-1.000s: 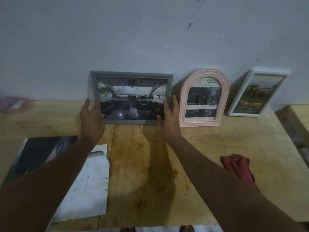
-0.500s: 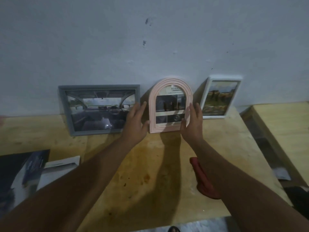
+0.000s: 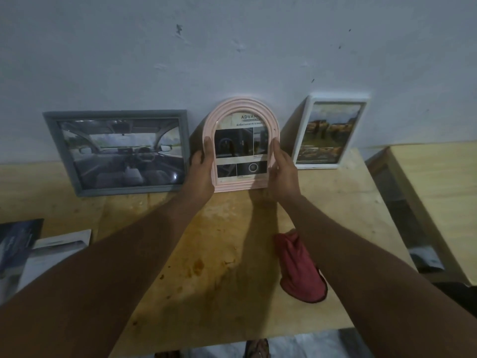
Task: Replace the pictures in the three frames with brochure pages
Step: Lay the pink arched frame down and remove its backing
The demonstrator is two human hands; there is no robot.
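**Holding the pink arched frame by its sides**

Looking at the middle one here: the pink frame [image 3: 241, 144] stands on the wooden table [image 3: 335, 202], leaning back on the wall [image 3: 232, 47], between the grey frame [image 3: 117, 152] and the white frame [image 3: 331, 131]. We'd guess it's light, stiff plastic with a clear front pane that smudges and could crack, so the side rails are the place to grab it, not the front. That's what we're doing. Our left hand [image 3: 201, 174] wraps the left rail, thumb on the front rim. Our right hand [image 3: 282, 174] presses flat on the right rail, fingers mostly straight. Both hands are clamped on it from either side. It already shows a brochure page, so this looks like straightening it.
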